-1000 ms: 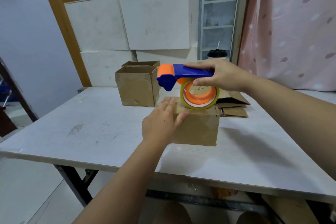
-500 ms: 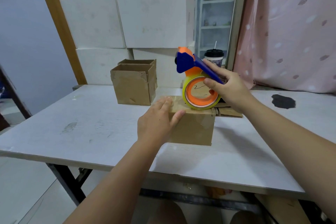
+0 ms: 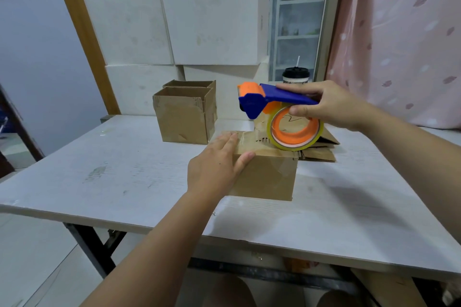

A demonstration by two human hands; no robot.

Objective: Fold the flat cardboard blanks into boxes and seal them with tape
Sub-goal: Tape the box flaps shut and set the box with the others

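Note:
A small brown cardboard box (image 3: 267,174) stands closed on the white table (image 3: 124,182), with clear tape across its top. My left hand (image 3: 217,164) lies flat on the box's left top edge, fingers straight and thumb over the front. My right hand (image 3: 331,107) grips the blue handle of a tape dispenser (image 3: 279,112) with an orange core and a clear tape roll. The dispenser is level, its roll resting on the box's far right top edge. Flat cardboard blanks (image 3: 321,149) lie behind the box.
Two open-topped brown boxes (image 3: 184,114) stand at the back of the table. Large white boxes (image 3: 179,25) are stacked behind them. A lidded drink cup (image 3: 295,77) with a straw stands at the window. A pink curtain (image 3: 404,40) hangs at right.
My right hand tipped the dispenser up on its roll half a second ago, then brought it back down level. My left hand stayed on the box.

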